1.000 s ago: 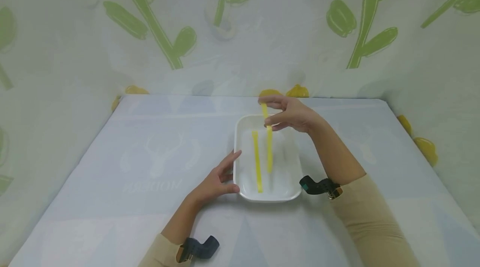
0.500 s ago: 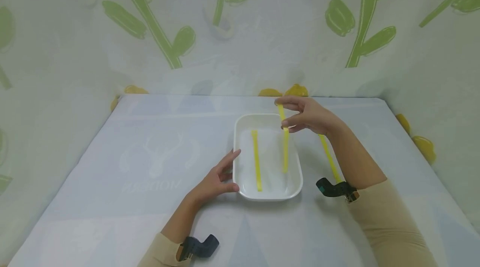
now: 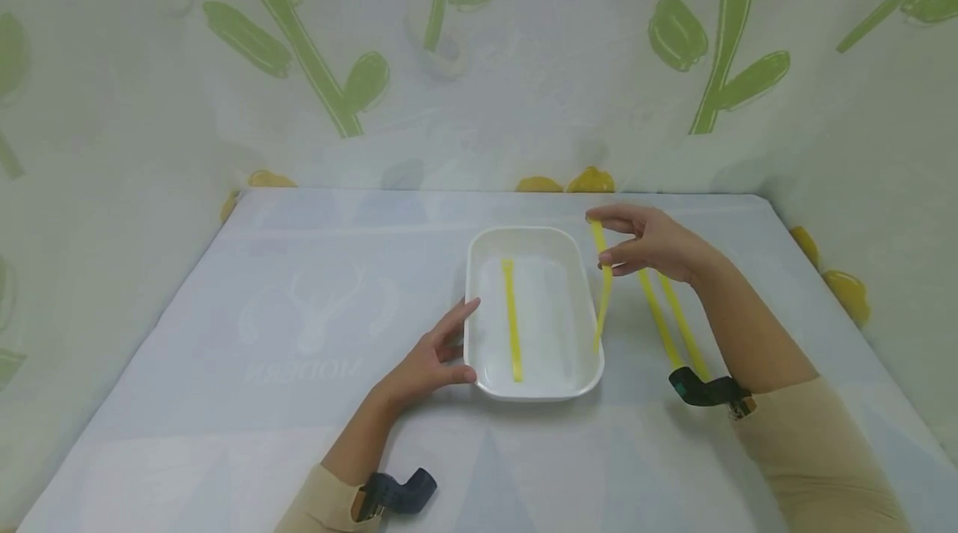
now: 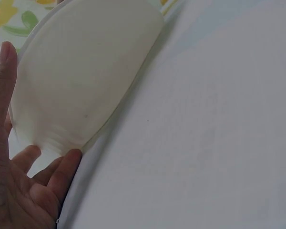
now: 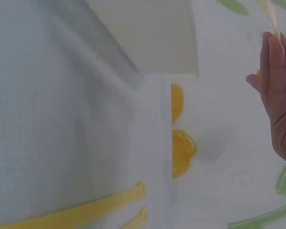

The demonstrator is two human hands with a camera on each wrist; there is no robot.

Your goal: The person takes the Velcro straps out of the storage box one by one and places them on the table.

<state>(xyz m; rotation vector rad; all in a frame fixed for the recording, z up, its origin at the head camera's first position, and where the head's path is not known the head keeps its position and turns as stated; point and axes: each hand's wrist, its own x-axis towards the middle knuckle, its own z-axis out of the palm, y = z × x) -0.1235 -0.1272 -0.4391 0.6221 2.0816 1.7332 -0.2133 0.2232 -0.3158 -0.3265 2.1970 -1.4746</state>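
A white rectangular tray (image 3: pixel 550 325) stands on the table, with one yellow cable tie (image 3: pixel 512 325) lying lengthwise inside. My left hand (image 3: pixel 428 362) rests against the tray's left side, thumb and fingers spread along it; the left wrist view shows the fingertips touching the outer wall (image 4: pixel 86 76). Between thumb and fingers my right hand (image 3: pixel 662 246) pinches another flat yellow tie (image 3: pixel 604 300), which hangs down over the tray's right rim. Beneath the right forearm, two more yellow ties (image 3: pixel 660 321) lie side by side on the table, partly hidden by the hand and the wrist camera.
The pale table (image 3: pixel 322 400) ends at a back edge against a cloth wall (image 3: pixel 539 101) printed with green leaves and yellow shapes. A dark wrist camera (image 3: pixel 703 387) sits on the right wrist, another camera (image 3: pixel 404 493) on the left.
My right hand has moved rightward from above the tray with the tie, to its right rim. Two ties on the table have come into sight. The left hand and tray stay put.
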